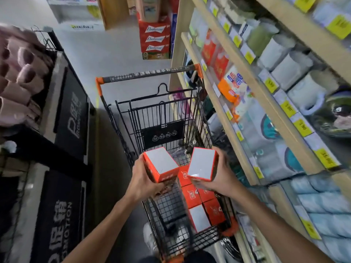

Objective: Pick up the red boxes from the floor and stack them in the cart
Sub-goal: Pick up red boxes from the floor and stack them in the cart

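Observation:
I hold two red boxes with white faces above the black wire cart (121,130). My left hand (141,179) grips one red box (160,163) from its left side and underneath. My right hand (221,176) grips the other red box (202,164) from its right side. Both boxes hang over the cart's basket, side by side and slightly apart. Several red boxes (199,202) lie stacked in the right part of the basket below my hands. The basket's left part shows bare wire mesh.
A wooden shelf unit (245,95) full of goods runs close along the cart's right side. A dark promotion stand (70,118) with pink slippers (17,76) stands to the left. Stacked red cartons (154,37) sit on the floor beyond the cart's orange-cornered handle (148,74).

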The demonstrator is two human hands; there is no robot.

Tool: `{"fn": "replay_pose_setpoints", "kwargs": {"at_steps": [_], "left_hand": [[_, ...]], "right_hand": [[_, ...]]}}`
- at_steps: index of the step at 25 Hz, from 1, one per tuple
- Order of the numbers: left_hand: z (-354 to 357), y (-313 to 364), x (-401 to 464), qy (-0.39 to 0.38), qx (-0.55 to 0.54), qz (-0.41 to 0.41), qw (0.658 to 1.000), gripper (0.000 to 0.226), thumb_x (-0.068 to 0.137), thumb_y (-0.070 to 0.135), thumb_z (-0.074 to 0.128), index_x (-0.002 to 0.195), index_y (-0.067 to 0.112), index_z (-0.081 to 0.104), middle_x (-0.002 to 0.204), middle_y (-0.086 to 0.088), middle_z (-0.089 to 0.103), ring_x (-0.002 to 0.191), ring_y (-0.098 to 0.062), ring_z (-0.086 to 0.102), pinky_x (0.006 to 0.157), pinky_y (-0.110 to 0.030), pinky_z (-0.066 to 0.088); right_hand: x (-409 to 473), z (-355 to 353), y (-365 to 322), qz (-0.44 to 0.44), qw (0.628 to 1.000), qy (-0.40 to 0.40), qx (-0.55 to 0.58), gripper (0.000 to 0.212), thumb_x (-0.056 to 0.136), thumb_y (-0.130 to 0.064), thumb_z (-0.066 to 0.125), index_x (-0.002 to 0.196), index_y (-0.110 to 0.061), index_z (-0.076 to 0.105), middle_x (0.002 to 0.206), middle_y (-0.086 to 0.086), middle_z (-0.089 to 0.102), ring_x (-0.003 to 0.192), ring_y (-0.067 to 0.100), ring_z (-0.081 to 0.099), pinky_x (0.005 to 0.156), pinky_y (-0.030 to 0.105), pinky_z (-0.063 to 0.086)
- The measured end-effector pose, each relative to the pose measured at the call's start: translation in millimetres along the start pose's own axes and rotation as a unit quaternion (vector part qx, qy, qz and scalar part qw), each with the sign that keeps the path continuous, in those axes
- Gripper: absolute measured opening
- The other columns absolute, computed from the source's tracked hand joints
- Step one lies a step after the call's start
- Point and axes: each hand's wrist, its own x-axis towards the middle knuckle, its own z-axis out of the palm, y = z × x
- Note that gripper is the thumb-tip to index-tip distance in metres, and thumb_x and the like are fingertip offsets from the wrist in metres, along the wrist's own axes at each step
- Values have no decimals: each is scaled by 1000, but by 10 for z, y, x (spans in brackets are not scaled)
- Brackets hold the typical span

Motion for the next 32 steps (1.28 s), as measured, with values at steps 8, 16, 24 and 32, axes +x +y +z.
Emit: {"fn": "replay_pose_setpoints", "kwargs": {"at_steps": [8, 16, 24, 32], "left_hand": [[89, -87, 722, 17, 14, -23, 999, 142, 43, 49, 87, 153, 33, -1, 150, 1, 26, 142, -18, 28, 119, -51, 29], [480, -550, 1281, 49, -10, -38, 998, 135, 45, 38, 99, 148, 31, 12, 144, 2, 31, 134, -10, 40, 113, -31, 38], [709, -1092, 1639, 28, -5, -69, 997, 137, 37, 51, 93, 147, 33, 14, 144, 3, 39, 131, -6, 44, 106, -23, 40], [910, -1391, 1773, 6, -19, -61, 998, 133, 45, 33, 100, 148, 28, 17, 143, 7, 45, 131, -2, 46, 102, -9, 40]], "right_hand": [[1158, 100, 253, 0, 994, -90, -54, 148, 45, -69, 80, 159, -16, 2, 149, -3, 11, 145, 25, 25, 119, 45, 30], [2273, 533, 888, -49, 978, -152, -132, 138, 50, -55, 96, 155, -16, 15, 151, 3, 18, 144, 23, 22, 120, 44, 27], [2780, 1054, 1416, -40, 953, -228, -194, 139, 53, -51, 96, 156, -16, 10, 155, -1, 12, 143, 27, 29, 114, 50, 39], [2871, 1346, 1904, -5, 937, -266, -226, 143, 53, -56, 94, 159, -25, 3, 155, 6, 12, 143, 35, 33, 116, 54, 36]]}}
